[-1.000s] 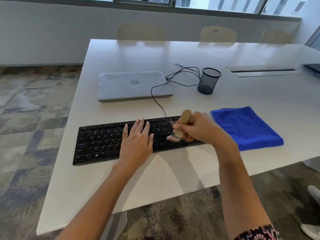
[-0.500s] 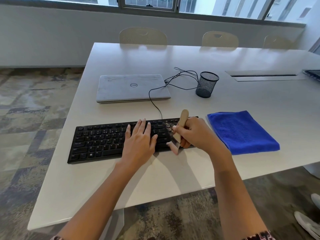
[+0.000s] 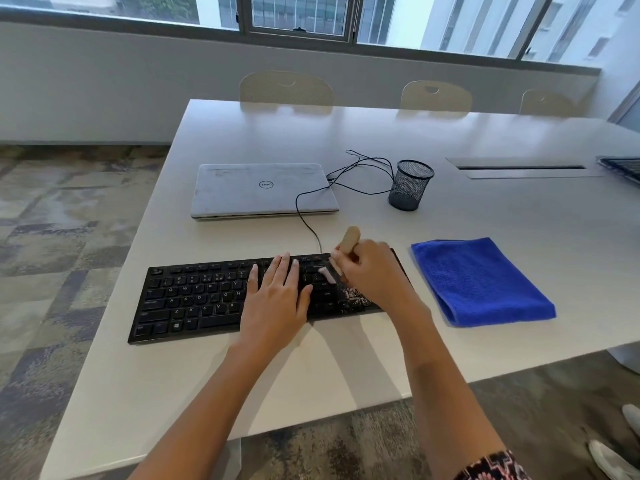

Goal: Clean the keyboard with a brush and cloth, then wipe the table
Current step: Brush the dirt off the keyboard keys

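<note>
We see the left hand lying flat on the middle keys of the keyboard, fingers straight and a little spread, holding nothing. The right hand hangs over the keyboard's right part, its fingers curled round the wooden handle of the brush. The rounded handle end sticks up past the keyboard's far edge. The pale bristles point down at the keys just right of the left fingertips; they are blurred, so we cannot tell whether they touch.

The keyboard is black and lies slightly askew, its left end closer to us. A pale speckled patch of dust sits on the keys under the right wrist, by the keyboard's near edge. A thin black cable runs away from its far edge. The blue cloth lies folded flat, just right of the keyboard and apart from it.

All of this rests on a white table. Beyond the keyboard lies a closed grey laptop, and beyond the keyboard's right end stands a black mesh cup. Farther beyond the keyboard, pale chairs line the table's far side under a row of windows. Patterned carpet spreads left of the keyboard.
</note>
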A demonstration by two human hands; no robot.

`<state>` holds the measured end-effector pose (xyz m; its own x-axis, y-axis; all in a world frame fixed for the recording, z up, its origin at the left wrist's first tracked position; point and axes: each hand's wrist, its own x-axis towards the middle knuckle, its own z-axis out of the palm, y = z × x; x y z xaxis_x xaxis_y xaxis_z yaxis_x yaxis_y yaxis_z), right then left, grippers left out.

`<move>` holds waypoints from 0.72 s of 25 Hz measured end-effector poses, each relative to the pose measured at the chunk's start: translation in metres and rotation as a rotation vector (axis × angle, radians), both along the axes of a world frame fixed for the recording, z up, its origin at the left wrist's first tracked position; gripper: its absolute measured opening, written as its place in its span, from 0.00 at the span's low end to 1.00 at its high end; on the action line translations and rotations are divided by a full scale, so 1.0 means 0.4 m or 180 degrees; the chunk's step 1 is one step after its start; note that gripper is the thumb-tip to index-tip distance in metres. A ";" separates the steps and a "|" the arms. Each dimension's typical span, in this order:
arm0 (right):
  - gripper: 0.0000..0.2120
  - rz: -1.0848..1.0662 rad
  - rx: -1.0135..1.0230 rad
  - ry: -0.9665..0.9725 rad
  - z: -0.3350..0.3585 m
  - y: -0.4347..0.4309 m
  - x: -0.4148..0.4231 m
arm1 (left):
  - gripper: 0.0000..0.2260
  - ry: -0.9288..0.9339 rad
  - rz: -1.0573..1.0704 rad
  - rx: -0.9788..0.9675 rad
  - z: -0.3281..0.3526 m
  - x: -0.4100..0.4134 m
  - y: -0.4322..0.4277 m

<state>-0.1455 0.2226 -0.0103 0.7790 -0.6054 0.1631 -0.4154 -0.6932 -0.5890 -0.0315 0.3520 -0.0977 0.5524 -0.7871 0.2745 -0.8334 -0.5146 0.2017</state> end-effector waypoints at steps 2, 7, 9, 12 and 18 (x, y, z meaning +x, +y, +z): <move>0.16 -0.0004 0.0117 0.0250 0.013 -0.015 -0.014 | 0.33 0.0000 0.0006 -0.0004 0.001 -0.001 0.000; 0.13 -0.0192 0.0086 -0.0052 0.041 -0.057 -0.012 | 0.33 0.0006 0.0026 0.0042 -0.002 -0.001 0.003; 0.11 -0.0195 0.0162 -0.0309 0.038 -0.064 0.009 | 0.32 0.0003 0.0023 0.0059 -0.004 0.001 0.003; 0.07 -0.0089 0.0406 -0.0472 0.016 -0.050 0.045 | 0.32 -0.0009 0.0025 0.0068 -0.007 0.003 0.002; 0.11 -0.0079 0.0361 -0.0286 -0.008 -0.065 0.050 | 0.32 -0.0038 0.0015 0.0083 -0.012 0.006 0.002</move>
